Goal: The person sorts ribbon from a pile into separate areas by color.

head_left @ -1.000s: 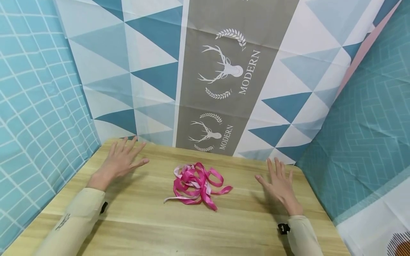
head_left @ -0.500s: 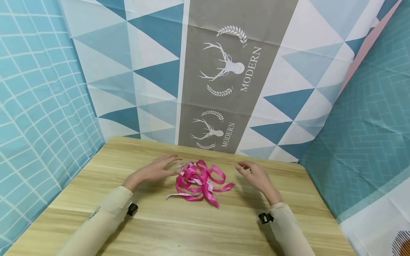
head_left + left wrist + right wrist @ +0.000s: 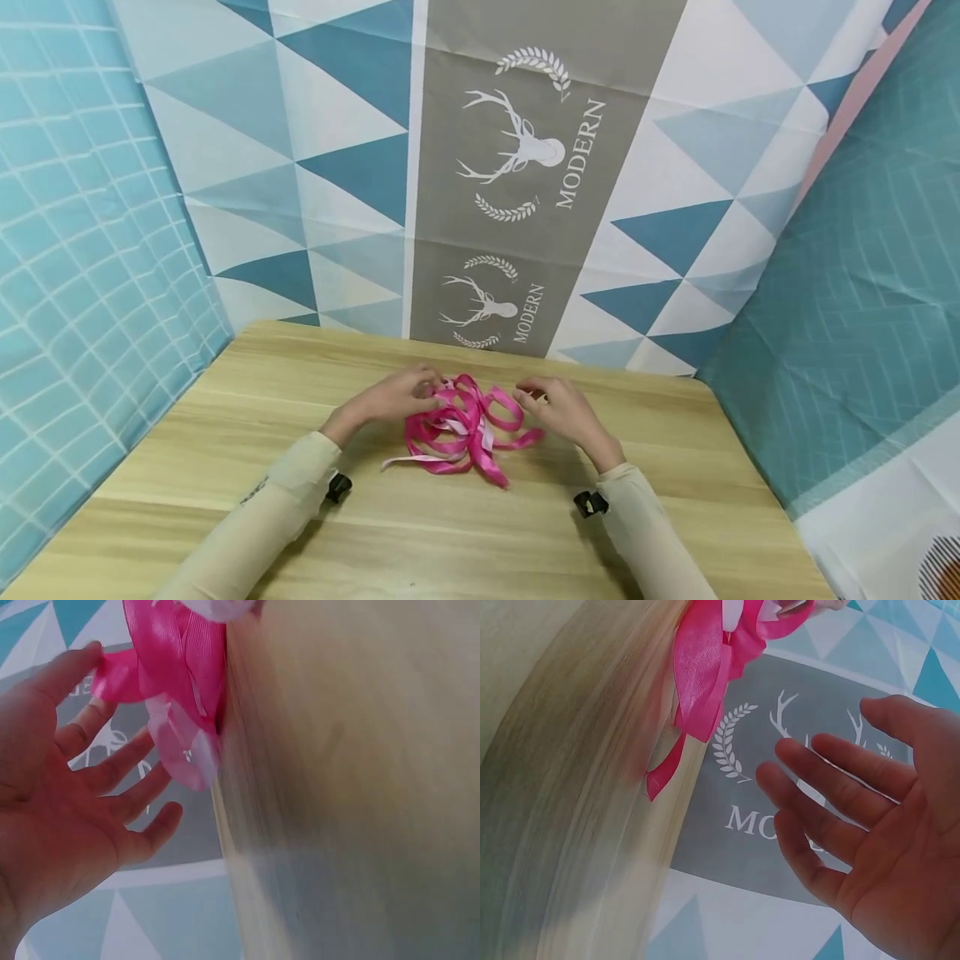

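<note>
A loose tangle of pink satin ribbon (image 3: 471,429), with paler pink stretches, lies on the wooden table. At its left side is my left hand (image 3: 393,396). In the left wrist view, thumb and forefinger of the left hand (image 3: 82,780) stand apart at either edge of a ribbon loop (image 3: 124,675); the fingertips partly overlap it, and a firm grip does not show. My right hand (image 3: 562,408) hovers at the tangle's right side. In the right wrist view, the right hand (image 3: 862,802) has loosely bent fingers, holding nothing, apart from the hanging ribbon (image 3: 701,675).
The wooden table (image 3: 420,542) runs beneath both arms. Behind it hangs a patterned cloth (image 3: 495,167) with deer heads and triangles. A blue grid cloth (image 3: 82,250) stands at the left, a teal cloth (image 3: 862,317) at the right.
Both hands have come inward from the table's sides to the ribbon, their spread fingers now bent. The ribbon keeps its place and shape.
</note>
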`<action>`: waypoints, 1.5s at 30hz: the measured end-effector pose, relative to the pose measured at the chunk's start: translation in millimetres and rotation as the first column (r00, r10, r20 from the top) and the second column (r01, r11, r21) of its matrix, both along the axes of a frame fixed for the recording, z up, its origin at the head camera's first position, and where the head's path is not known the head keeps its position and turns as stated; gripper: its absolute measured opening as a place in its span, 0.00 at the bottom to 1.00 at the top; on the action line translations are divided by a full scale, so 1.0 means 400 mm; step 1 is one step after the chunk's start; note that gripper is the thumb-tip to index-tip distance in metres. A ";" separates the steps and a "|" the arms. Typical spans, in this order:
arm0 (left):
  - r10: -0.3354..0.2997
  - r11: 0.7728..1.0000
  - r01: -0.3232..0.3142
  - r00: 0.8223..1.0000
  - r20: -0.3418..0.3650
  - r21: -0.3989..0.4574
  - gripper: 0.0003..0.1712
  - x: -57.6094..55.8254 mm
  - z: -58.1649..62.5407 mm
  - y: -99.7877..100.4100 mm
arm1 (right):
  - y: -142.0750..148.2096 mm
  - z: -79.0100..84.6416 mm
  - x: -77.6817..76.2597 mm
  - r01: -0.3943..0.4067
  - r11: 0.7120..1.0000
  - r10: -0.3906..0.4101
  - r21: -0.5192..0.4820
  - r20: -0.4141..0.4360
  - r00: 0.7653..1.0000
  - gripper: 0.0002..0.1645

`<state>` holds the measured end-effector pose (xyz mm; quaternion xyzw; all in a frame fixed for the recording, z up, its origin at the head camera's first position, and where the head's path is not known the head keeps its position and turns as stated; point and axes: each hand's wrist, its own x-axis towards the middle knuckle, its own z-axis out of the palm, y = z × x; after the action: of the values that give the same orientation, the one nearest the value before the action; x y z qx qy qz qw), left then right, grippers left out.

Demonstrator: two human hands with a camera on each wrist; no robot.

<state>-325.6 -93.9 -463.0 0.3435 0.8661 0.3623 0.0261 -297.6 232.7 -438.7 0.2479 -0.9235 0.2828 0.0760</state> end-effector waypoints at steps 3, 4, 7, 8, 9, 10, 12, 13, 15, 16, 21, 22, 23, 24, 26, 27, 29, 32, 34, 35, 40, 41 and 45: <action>0.005 1.000 -0.005 1.000 -0.024 -0.004 0.11 0.000 0.012 -0.002 | -0.014 0.018 -0.005 -0.035 0.999 0.035 -0.013 0.003 0.999 0.18; 0.002 1.000 -0.002 0.999 -0.032 -0.008 0.11 0.000 0.015 -0.002 | -0.018 0.022 -0.006 -0.044 0.999 0.044 -0.014 0.007 0.999 0.18; -0.017 1.000 0.017 0.998 -0.056 -0.011 0.14 0.007 0.031 0.001 | -0.025 0.033 -0.009 -0.073 0.997 0.075 -0.038 0.041 0.996 0.19; -0.025 1.000 0.025 0.998 -0.066 -0.011 0.15 0.009 0.036 0.002 | -0.026 0.036 -0.009 -0.083 0.995 0.086 -0.052 0.056 0.995 0.18; -0.035 0.999 0.035 0.997 -0.070 -0.006 0.15 0.013 0.044 0.005 | -0.028 0.038 -0.009 -0.092 0.994 0.097 -0.065 0.074 0.993 0.18; -0.044 0.999 0.044 0.996 -0.078 -0.001 0.15 0.016 0.051 0.007 | -0.030 0.039 -0.009 -0.104 0.991 0.112 -0.081 0.094 0.989 0.19; -0.063 0.998 0.064 0.994 -0.085 0.010 0.12 0.026 0.069 0.013 | -0.034 0.042 -0.007 -0.135 0.983 0.151 -0.123 0.140 0.979 0.21; -0.076 0.997 0.077 0.994 -0.080 0.018 0.10 0.032 0.079 0.016 | -0.035 0.043 -0.006 -0.154 0.977 0.177 -0.145 0.161 0.971 0.21; -0.109 0.994 0.111 0.992 -0.068 0.024 0.08 0.049 0.100 0.022 | -0.039 0.041 -0.003 -0.182 0.964 0.224 -0.195 0.220 0.949 0.22; -0.128 0.991 0.130 0.990 -0.054 0.027 0.08 0.059 0.110 0.026 | -0.041 0.040 -0.001 -0.197 0.954 0.252 -0.224 0.246 0.936 0.24; -0.244 0.970 0.244 0.970 -0.012 0.017 0.09 0.103 0.151 0.042 | -0.049 0.032 0.016 -0.298 0.870 0.439 -0.392 0.344 0.830 0.32; -0.259 0.966 0.259 0.966 -0.004 0.016 0.09 0.107 0.155 0.045 | -0.049 0.031 0.020 -0.309 0.851 0.471 -0.425 0.355 0.808 0.31; -0.273 0.962 0.273 0.962 -0.009 0.011 0.08 0.111 0.159 0.047 | -0.046 0.031 0.023 -0.313 0.836 0.492 -0.450 0.366 0.790 0.30; -0.282 0.959 0.282 0.959 -0.007 0.008 0.08 0.113 0.163 0.049 | -0.043 0.032 0.026 -0.305 0.829 0.501 -0.469 0.380 0.778 0.28; -0.295 0.955 0.295 0.955 -0.009 -0.003 0.07 0.114 0.168 0.052 | -0.035 0.033 0.030 -0.272 0.830 0.489 -0.486 0.401 0.774 0.23; -0.301 0.954 0.301 0.954 -0.004 -0.006 0.07 0.114 0.171 0.052 | -0.031 0.035 0.032 -0.254 0.832 0.480 -0.494 0.410 0.775 0.22; -0.311 0.950 0.311 0.950 0.010 -0.006 0.09 0.114 0.177 0.052 | -0.023 0.038 0.035 -0.221 0.831 0.464 -0.511 0.417 0.782 0.18; -0.328 0.945 0.328 0.944 0.033 0.005 0.12 0.111 0.183 0.049 | -0.005 0.043 0.037 -0.173 0.820 0.434 -0.545 0.396 0.809 0.15; -0.331 0.943 0.331 0.942 0.047 0.023 0.12 0.108 0.184 0.041 | 0.007 0.045 0.040 -0.151 0.805 0.420 -0.573 0.373 0.828 0.14; -0.329 0.944 0.328 0.943 0.054 0.027 0.11 0.107 0.184 0.035 | 0.013 0.047 0.040 -0.143 0.801 0.411 -0.581 0.361 0.837 0.14; -0.302 0.953 0.298 0.949 0.092 0.049 0.06 0.109 0.188 -0.009 | 0.027 0.053 0.038 -0.141 0.760 0.411 -0.635 0.300 0.861 0.14; -0.296 0.955 0.291 0.950 0.103 0.057 0.06 0.110 0.190 -0.017 | 0.029 0.055 0.037 -0.138 0.749 0.407 -0.648 0.286 0.867 0.14; -0.269 0.962 0.260 0.955 0.126 0.085 0.06 0.111 0.199 -0.048 | 0.044 0.066 0.039 -0.134 0.713 0.386 -0.688 0.225 0.895 0.10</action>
<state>-281.2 -113.2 -383.5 0.4315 0.7957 0.4072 0.1218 -282.2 250.4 -412.2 0.2800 -0.7176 0.6358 -0.0500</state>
